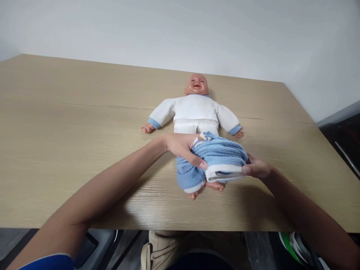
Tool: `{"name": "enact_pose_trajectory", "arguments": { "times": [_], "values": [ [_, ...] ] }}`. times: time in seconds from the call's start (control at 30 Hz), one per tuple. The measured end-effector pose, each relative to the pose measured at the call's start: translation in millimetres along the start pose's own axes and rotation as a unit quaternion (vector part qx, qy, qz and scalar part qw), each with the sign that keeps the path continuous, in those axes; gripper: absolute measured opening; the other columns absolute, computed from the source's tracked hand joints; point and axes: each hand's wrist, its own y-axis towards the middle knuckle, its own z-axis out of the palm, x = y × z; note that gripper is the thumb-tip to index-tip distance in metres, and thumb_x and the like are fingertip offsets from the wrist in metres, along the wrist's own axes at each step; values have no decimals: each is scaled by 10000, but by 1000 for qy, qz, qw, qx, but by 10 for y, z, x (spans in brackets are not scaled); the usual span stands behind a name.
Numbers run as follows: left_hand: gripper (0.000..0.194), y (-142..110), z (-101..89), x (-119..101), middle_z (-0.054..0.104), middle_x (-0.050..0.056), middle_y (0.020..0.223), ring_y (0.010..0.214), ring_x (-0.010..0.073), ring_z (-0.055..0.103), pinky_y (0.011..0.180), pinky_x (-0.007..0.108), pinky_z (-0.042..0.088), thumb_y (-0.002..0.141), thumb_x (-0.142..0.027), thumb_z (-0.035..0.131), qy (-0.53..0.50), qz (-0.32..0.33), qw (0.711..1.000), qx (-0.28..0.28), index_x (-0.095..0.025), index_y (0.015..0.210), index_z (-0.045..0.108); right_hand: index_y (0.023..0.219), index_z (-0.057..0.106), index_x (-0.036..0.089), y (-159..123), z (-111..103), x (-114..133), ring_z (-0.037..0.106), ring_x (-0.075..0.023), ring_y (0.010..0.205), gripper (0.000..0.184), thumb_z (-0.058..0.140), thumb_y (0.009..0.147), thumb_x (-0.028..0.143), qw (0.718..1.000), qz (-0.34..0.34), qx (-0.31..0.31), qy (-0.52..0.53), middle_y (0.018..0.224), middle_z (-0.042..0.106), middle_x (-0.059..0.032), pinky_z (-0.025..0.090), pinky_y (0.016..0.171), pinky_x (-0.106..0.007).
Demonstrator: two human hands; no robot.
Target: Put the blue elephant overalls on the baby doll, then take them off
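A baby doll (196,108) lies on its back, head toward the wall, in a white top with blue cuffs. Light-blue trousers (222,150) with white hems are bunched around its lower legs, and its feet stick out below. My left hand (187,148) grips the trousers from the left, thumb on top and fingers hidden under the cloth. On the right, my right hand (255,167) pinches the white hem of one trouser leg, whose opening faces me. The doll's white upper legs show above the cloth.
The doll rests on a wooden table (84,150) with a white wall (168,33) behind it. A black object (344,138) stands beyond the right edge. Below the near edge are a dark chair (98,243) and green and white round items (292,247).
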Motion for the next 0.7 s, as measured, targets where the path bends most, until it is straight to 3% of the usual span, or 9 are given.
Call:
{"name": "enact_pose_trajectory", "arguments": {
  "times": [0.1, 0.17, 0.3, 0.37, 0.43, 0.53, 0.6, 0.7],
  "values": [
    [395, 8, -6, 59, 863, 103, 1052, 1017, 269, 818, 994, 344, 699, 813, -364, 992, -3, 21, 1000, -23, -136, 1084, 816, 1329, 790, 268, 12, 4, -22, 801, -293, 1200, 652, 965, 832, 654, 998, -21, -53, -25, 1169, 858, -53, 591, 1178, -451],
    [427, 8, -12, 85, 859, 106, 1067, 1026, 269, 814, 1015, 363, 690, 818, -366, 970, 2, 34, 998, -53, -133, 1135, 804, 1297, 797, 263, 30, -9, -24, 806, -298, 1192, 608, 988, 827, 597, 994, -27, -88, -54, 1200, 862, -57, 587, 1203, -470],
    [600, 4, 17, 46, 831, 160, 1311, 1205, 336, 791, 1132, 474, 646, 834, -450, 938, 12, 27, 995, -92, -136, 1317, 770, 1241, 814, 246, 70, -38, -4, 820, -309, 1103, 542, 1012, 807, 504, 974, -42, -174, -141, 1190, 869, -59, 673, 1042, -445],
    [597, 19, 52, -3, 820, 171, 1337, 1246, 356, 775, 1153, 494, 629, 836, -478, 939, 34, 20, 995, -86, -133, 1296, 777, 1246, 815, 243, 81, 34, 32, 819, -324, 1112, 504, 978, 840, 492, 962, -65, -205, -169, 1196, 869, -64, 684, 1013, -453],
    [515, 48, 85, -40, 835, 145, 1262, 1218, 342, 775, 1147, 473, 621, 838, -461, 939, 69, 20, 993, -96, -143, 1215, 791, 1268, 808, 256, 74, 224, 81, 808, -336, 1182, 429, 916, 912, 468, 948, -85, -250, -178, 1252, 861, -66, 664, 1084, -485],
    [250, 89, 105, -62, 833, 65, 1053, 1043, 288, 777, 1019, 416, 640, 860, -364, 837, 126, 23, 983, -128, -179, 1011, 764, 1316, 780, 299, 18, 712, 106, 764, -346, 1323, 350, 845, 998, 428, 920, -77, -349, -162, 1382, 823, -74, 607, 1207, -525],
    [140, 85, 111, -89, 812, 32, 982, 965, 266, 763, 943, 390, 635, 859, -308, 746, 149, 17, 981, -123, -198, 939, 715, 1380, 742, 316, -34, 1088, 49, 750, -379, 1347, 444, 876, 981, 462, 917, -31, -377, -124, 1417, 799, -104, 624, 1191, -559],
    [239, 13, 144, -202, 830, 46, 1102, 1054, 282, 772, 970, 382, 624, 864, -293, 743, 172, 4, 983, -64, -197, 1082, 721, 1500, 666, 313, -88, 1547, -144, 723, -418, 1389, 587, 850, 988, 533, 922, 30, -379, -75, 1473, 760, -153, 623, 1196, -614]
  ]
}}
